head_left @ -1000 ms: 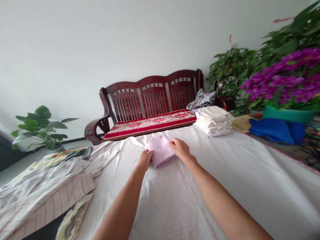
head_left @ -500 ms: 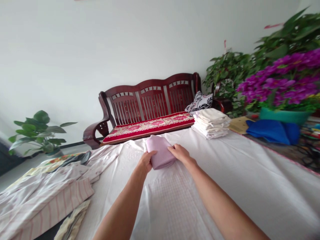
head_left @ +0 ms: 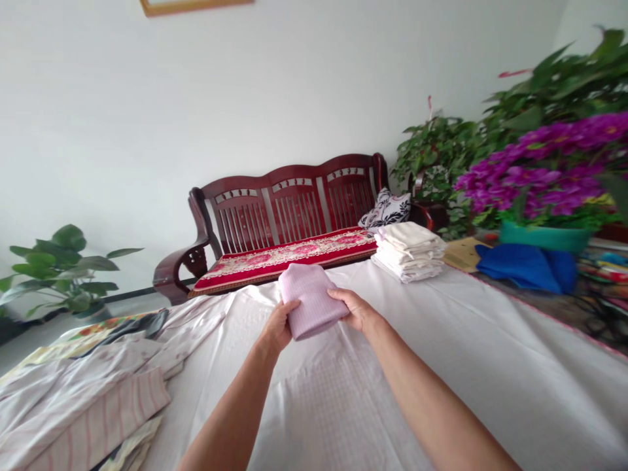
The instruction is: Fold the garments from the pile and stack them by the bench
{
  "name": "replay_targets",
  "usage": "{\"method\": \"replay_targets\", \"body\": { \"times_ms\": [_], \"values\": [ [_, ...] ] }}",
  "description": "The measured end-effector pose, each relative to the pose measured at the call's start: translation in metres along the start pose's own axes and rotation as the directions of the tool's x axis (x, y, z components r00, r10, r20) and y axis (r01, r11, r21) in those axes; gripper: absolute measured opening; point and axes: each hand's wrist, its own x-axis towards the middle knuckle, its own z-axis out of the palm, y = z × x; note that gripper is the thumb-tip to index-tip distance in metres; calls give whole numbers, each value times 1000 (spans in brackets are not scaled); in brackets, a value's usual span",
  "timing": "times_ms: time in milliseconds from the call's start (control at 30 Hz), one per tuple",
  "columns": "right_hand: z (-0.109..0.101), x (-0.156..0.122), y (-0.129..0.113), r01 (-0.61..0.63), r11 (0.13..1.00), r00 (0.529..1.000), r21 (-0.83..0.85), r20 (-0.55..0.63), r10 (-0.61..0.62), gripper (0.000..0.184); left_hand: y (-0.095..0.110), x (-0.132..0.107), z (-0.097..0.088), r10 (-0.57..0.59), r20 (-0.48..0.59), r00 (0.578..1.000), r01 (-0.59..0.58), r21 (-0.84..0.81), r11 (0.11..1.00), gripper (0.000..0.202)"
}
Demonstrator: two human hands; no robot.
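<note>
A folded lilac cloth point(head_left: 314, 302), thin-striped and roughly square, is held between both hands over the white sheet point(head_left: 441, 366). My left hand point(head_left: 279, 324) grips its left edge, thumb on top and fingers underneath. On the opposite edge, my right hand point(head_left: 354, 310) pinches it the same way. What kind of garment or cloth it is cannot be made out. To the right stands a stack of folded white cloths point(head_left: 409, 252), apart from my hands.
Loose clothes point(head_left: 98, 386) lie heaped at the left. Behind is a dark wooden bench point(head_left: 279, 203) with a red mat and patterned cushion point(head_left: 387, 209). At right are a blue cloth point(head_left: 527, 267), purple flowers in a teal pot point(head_left: 544, 237) and cables. A leafy plant point(head_left: 69, 268) stands far left.
The lilac cloth appears slightly raised off the sheet and tilted, still in both hands. The camera view has tipped upward, bringing a picture frame's edge into sight on the wall.
</note>
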Motion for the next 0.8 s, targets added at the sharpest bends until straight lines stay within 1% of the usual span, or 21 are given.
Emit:
{"method": "replay_targets", "body": {
  "times_ms": [67, 133, 200, 233, 300, 333, 400, 433, 500, 533, 600, 667, 733, 800],
  "values": [
    [-3, 5, -2, 39, 999, 998, -20, -42, -40, 31, -5, 1, -8, 4, 7, 1000, -4, 30, 1000, 44],
    [-7, 12, -8, 79, 996, 993, -30, -84, -82, 35, -8, 1, -18, 27, 13, 1000, -28, 79, 997, 49],
    [-11, 23, -19, 119, 992, 986, -35, -111, -123, 39, -12, 1, -31, 82, -36, 996, -75, 159, 984, 58],
    [-13, 29, -27, 140, 989, 982, -37, -119, -144, 41, -15, 1, -39, 131, -75, 989, -112, 216, 970, 62],
    [-17, 42, -44, 178, 983, 974, -42, -136, -182, 42, -23, 4, -53, 261, -141, 955, -199, 350, 915, 67],
    [-19, 50, -52, 192, 980, 969, -47, -148, -197, 42, -28, 5, -60, 322, -148, 935, -236, 417, 878, 67],
    [-25, 65, -66, 210, 976, 959, -59, -183, -217, 38, -38, 8, -70, 409, -118, 905, -293, 524, 800, 62],
    [-30, 72, -71, 214, 975, 953, -67, -206, -223, 35, -41, 10, -73, 431, -86, 898, -312, 565, 763, 59],
    [-40, 86, -75, 208, 974, 939, -89, -259, -224, 33, -45, 12, -75, 448, -30, 894, -332, 627, 705, 54],
    [-47, 91, -74, 195, 975, 933, -104, -288, -217, 34, -45, 12, -74, 451, -19, 892, -333, 646, 687, 53],
    [-61, 99, -69, 142, 980, 920, -136, -347, -181, 34, -44, 13, -72, 453, -16, 891, -329, 666, 670, 52],
    [-74, 105, -62, 69, 985, 910, -157, -394, -126, 28, -43, 12, -69, 450, -11, 893, -323, 681, 657, 51],
    [-84, 109, -59, 18, 987, 905, -160, -417, -84, 19, -42, 12, -68, 447, 4, 895, -321, 700, 638, 51],
    [-90, 112, -61, 12, 988, 906, -156, -417, -76, 13, -43, 12, -68, 444, 18, 896, -322, 716, 620, 51]
  ]
}}
